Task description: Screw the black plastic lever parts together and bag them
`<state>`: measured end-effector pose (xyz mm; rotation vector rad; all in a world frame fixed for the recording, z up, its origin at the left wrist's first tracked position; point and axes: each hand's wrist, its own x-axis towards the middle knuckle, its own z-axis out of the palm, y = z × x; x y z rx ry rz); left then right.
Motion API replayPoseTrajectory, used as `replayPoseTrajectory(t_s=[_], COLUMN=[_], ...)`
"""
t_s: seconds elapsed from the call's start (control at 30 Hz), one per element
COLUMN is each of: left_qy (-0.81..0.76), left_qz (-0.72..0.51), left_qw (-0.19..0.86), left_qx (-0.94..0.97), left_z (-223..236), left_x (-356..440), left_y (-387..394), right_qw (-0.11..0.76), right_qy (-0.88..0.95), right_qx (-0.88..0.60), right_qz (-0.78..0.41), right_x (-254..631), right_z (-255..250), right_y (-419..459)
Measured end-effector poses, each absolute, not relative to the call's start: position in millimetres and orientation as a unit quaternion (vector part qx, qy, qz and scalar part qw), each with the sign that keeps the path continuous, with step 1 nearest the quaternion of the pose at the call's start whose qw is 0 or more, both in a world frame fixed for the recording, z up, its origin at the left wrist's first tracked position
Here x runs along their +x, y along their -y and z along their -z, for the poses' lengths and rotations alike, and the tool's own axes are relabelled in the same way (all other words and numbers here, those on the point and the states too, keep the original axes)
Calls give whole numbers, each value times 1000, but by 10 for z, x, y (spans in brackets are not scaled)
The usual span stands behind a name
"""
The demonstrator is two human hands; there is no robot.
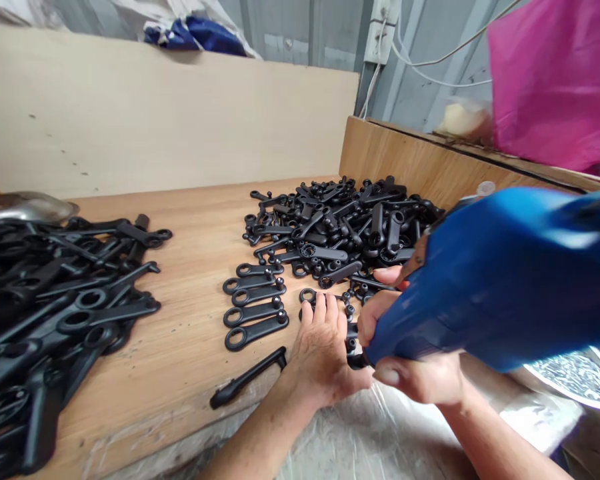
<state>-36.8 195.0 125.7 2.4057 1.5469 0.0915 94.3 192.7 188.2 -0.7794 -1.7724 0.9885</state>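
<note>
My right hand [425, 380] is wrapped round a blue power drill [460, 287], which is smeared by motion and hides much of the right side. Beside its lower end, my left hand [323, 347] lies palm down, fingers stretched over black plastic crank handles [307, 295] in a row. What lies under the palm and at the drill's tip is mostly hidden. Left of that hand, several black handles [257, 331] are lined up, ring ends to the left, each with a small upright post. A single handle [250, 377] lies apart, nearer the front edge.
A big heap of black handles and small parts [340, 227] stands behind my hands. Another heap [70, 313] covers the table's left. A white bowl of metal screws [575, 377] is at the right. Wooden boards [180, 120] wall the back; a pink sheet [555, 80] hangs right.
</note>
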Motion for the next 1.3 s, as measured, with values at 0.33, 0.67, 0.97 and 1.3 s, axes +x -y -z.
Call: replayPoseTrajectory(t_s=[0.33, 0.67, 0.97, 1.3], left_qy=[-541, -575, -617, -485], left_qz=[-22, 31, -67, -340], left_qw=[104, 128, 268, 535], left_qx=[834, 808, 736, 602], left_z=[-1455, -1549, -1617, -2211], left_x=[-393, -152, -105, -919], left_y=[-2014, -1862, -1811, -923], right_qw=[704, 560, 554, 544], right_qy=[498, 572, 594, 574], right_qx=[-327, -488, -457, -518], right_qz=[-387, -348, -362, -326], right_x=[1386, 1631, 1591, 1490], right_z=[-2114, -1936, -1824, -1818], right_y=[-1490, -1156, -1038, -1081])
